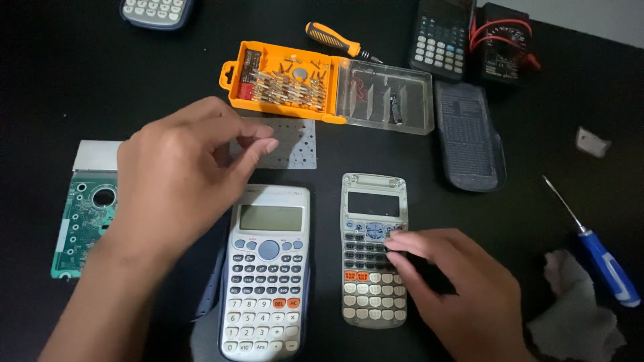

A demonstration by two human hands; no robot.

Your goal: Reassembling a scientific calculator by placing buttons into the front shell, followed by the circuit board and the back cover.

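Left hand: we see it raised above the table, thumb and forefinger pinched together just over the grey perforated sheet; whether anything small sits in the pinch we cannot tell.
Right hand: we see its fingertips pressed on the keys of the opened calculator front, fingers loosely curled, gripping nothing.
Whole calculator: we find it just left of the opened front, lying flat.
Circuit board: green, at the far left.
Bit case: orange, lid open, beyond the sheet.
Blue screwdriver: at the right, beside a white cloth.
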